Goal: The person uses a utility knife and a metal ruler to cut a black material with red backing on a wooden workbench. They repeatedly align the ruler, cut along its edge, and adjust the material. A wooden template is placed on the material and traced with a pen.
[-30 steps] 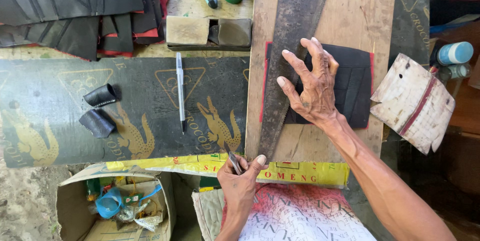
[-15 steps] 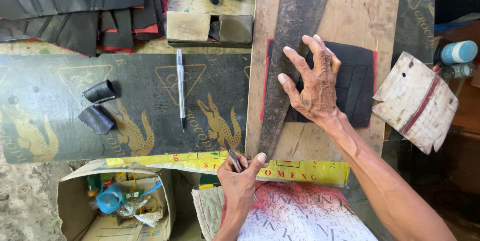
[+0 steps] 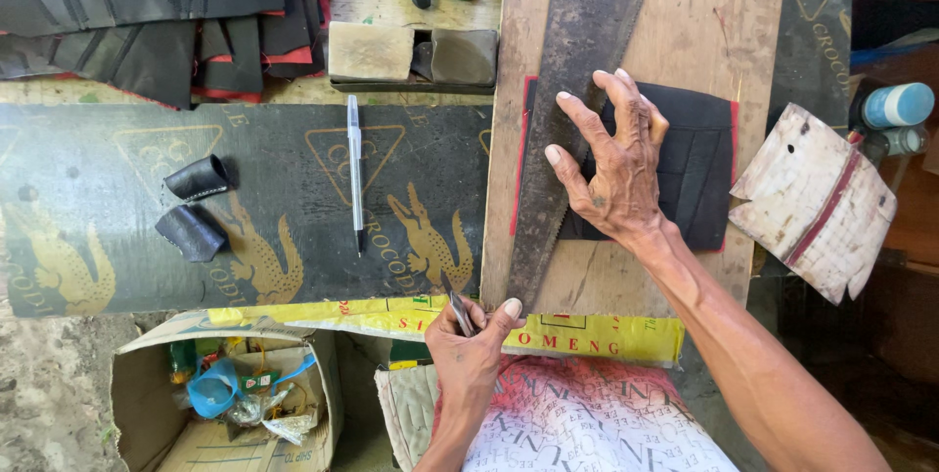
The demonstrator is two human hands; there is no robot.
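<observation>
Rusted saw blade [image 3: 577, 90] lies across black rubber piece [image 3: 694, 174]; right hand [image 3: 616, 164] presses both, fingers spread wide. Below the blade's tip, left hand [image 3: 469, 340] pinches what appears to be a small knife [image 3: 456, 304].

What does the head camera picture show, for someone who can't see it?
A right hand presses a long rusty saw blade onto a flat black rubber piece on a wooden board. The left hand pinches a small dark blade at the board's near edge.
</observation>
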